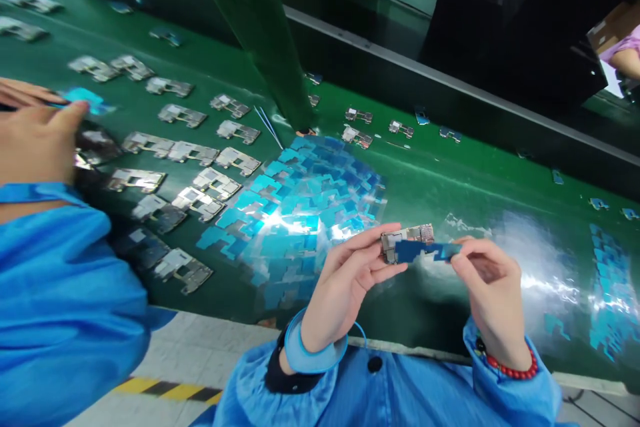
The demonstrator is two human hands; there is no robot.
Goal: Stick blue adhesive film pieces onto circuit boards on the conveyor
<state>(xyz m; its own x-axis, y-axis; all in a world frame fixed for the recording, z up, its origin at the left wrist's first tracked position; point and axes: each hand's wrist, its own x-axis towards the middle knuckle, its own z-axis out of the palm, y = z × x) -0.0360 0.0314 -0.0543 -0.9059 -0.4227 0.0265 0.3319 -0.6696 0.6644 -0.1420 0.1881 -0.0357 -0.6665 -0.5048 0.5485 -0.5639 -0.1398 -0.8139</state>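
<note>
Over the bench's front half, my left hand (353, 273) grips a small circuit board (423, 233) by its left end, fingers closed on its edges. In my right hand (493, 273), thumb and fingertips pinch the right end of a blue film piece (410, 251). That film lies across the lower face of the board, and its right end sticks out past it. Whether it is stuck to the board I cannot tell. Just left of my hands, many cut blue film pieces (295, 207) are spread over the bench surface.
Several circuit boards (200, 203) lie on the green bench (430, 187) at left, beside a co-worker's hand (40, 133) holding blue film. A green post (255, 20) rises mid-bench. Thin white sticks (269, 127) lie near its base. More film pieces (610, 287) lie at right.
</note>
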